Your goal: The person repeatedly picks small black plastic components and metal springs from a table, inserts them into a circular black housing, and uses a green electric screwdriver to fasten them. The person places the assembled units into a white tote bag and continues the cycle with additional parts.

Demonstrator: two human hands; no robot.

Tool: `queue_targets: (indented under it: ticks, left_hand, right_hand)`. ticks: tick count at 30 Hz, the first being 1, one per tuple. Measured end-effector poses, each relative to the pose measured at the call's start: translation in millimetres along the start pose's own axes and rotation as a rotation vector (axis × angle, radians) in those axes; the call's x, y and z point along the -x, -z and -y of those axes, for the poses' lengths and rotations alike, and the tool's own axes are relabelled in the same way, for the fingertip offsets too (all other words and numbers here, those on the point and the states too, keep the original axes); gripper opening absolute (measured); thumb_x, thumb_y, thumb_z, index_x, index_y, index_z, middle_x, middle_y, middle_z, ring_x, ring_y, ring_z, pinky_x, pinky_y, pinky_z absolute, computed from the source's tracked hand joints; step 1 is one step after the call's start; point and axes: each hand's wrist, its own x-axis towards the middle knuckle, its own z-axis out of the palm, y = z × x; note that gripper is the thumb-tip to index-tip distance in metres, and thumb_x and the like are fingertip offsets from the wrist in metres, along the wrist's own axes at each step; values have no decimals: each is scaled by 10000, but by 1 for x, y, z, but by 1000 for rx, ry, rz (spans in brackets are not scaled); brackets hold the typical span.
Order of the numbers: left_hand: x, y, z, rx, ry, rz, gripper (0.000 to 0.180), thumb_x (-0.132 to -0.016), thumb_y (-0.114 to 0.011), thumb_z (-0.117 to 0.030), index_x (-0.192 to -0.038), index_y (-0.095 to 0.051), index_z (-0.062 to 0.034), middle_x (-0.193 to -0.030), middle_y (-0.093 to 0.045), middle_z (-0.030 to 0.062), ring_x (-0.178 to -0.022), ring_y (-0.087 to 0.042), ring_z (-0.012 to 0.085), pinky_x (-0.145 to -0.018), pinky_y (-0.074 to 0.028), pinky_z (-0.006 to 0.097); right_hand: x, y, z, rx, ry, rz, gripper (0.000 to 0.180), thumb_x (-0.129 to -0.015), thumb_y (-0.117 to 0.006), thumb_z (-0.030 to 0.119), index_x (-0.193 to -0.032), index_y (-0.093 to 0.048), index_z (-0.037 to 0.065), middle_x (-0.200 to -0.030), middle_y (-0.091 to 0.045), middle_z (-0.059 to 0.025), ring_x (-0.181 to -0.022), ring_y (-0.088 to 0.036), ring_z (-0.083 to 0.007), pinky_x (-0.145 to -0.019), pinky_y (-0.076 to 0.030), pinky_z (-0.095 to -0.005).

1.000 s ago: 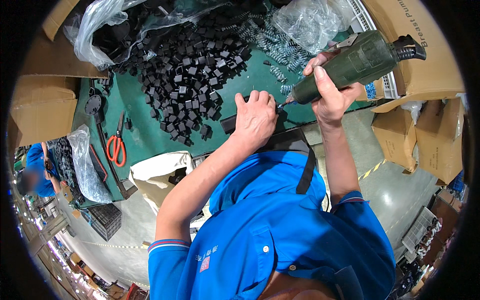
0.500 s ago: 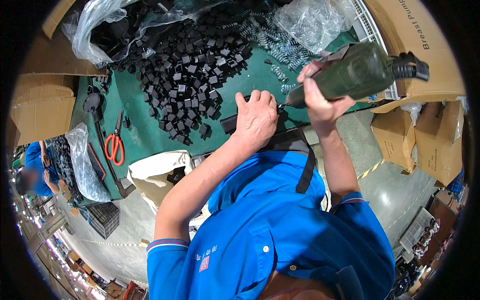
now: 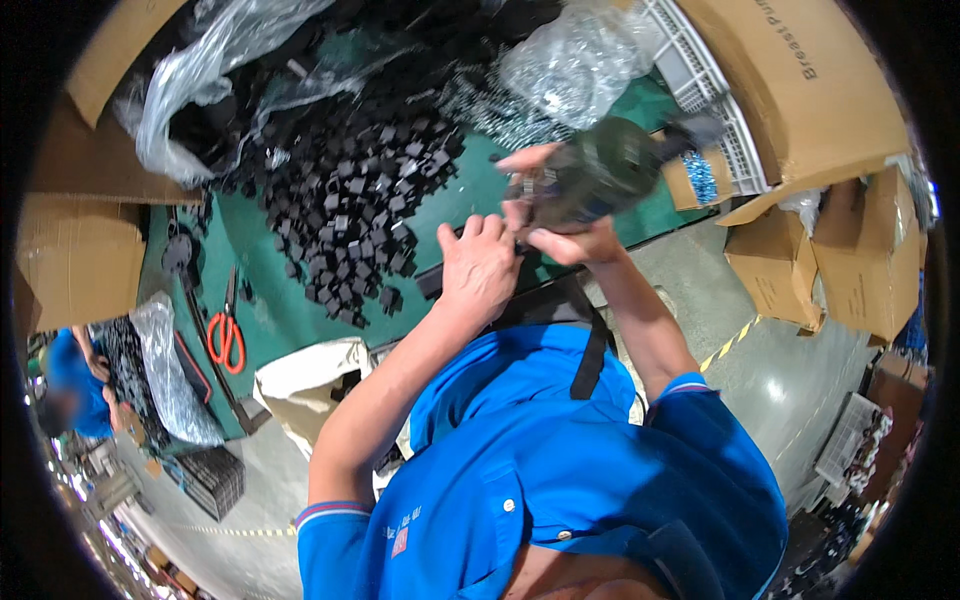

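Observation:
My left hand (image 3: pixel 480 268) is pressed over a long black plastic part (image 3: pixel 430 282) at the near edge of the green table, its fingers curled round it. Most of that part is hidden under the palm. In my right hand (image 3: pixel 575 242) is a bulky dark green power screwdriver (image 3: pixel 605 172), tilted with its rear end up to the right. Its front end is close to the fingertips of my left hand. Motion blurs the tool, and I cannot tell whether its tip touches the part.
A heap of small black plastic blocks (image 3: pixel 345 205) covers the table's middle, with metal springs (image 3: pixel 500 118) and a clear plastic bag (image 3: pixel 580 65) behind. Orange-handled scissors (image 3: pixel 227 340) lie at left. Cardboard boxes (image 3: pixel 770 270) stand at right. Another person (image 3: pixel 80 375) works far left.
The power screwdriver has swung to a steeper angle, and its front end has come nearer my left hand. My left hand stays on the black part. The whole view has shifted slightly.

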Motion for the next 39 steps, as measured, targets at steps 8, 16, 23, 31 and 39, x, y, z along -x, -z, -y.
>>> queue_targets:
  ticks: [8, 16, 23, 31, 39]
  left_hand:
    - [1, 7, 1, 43, 40, 56, 461, -749, -735, -274, -1137, -623, -51, -991, -585, 99, -1004, -548, 274, -870, -371, 482]
    - [58, 120, 7, 106, 143, -175, 421, -766, -719, -196, -1151, -615, -60, -877, -580, 98, -861, -568, 295, -776, -453, 405]
    - [225, 116, 85, -238, 837, 377, 247, -791, -678, -247, -923, -643, -41, -818, -664, 174, -778, -666, 351, -685, -514, 456]
    - [149, 137, 116, -40, 682, -83, 268, -895, -628, -303, -814, -644, -48, -790, -655, 162, -692, -648, 365, -610, -511, 446]
    - [-75, 91, 270, -149, 795, -131, 363, -816, -710, -338, -994, -677, -23, -1023, -683, 199, -947, -665, 368, -793, -537, 436]
  right_hand:
    - [8, 61, 58, 330, -383, -495, 521, -715, -756, 157, -1158, -570, -44, -877, -657, -79, -711, -628, -157, -650, -509, -317]
    - [61, 126, 8, 1443, -551, -334, 522, -769, -740, 297, -1226, -609, 84, -1126, -658, -188, -1011, -636, -351, -853, -489, -441]
    - [50, 207, 25, 1676, -749, -378, 267, -835, -660, 286, -978, -677, 61, -951, -687, -195, -885, -656, -392, -753, -509, -484]
    - [53, 221, 4, 1641, -695, -276, 180, -769, -676, 129, -919, -638, 37, -909, -669, -196, -894, -632, -395, -748, -482, -493]
    - [67, 217, -2, 1589, -704, -402, 158, -842, -619, 201, -901, -641, 56, -881, -670, -202, -856, -641, -395, -715, -484, -494]
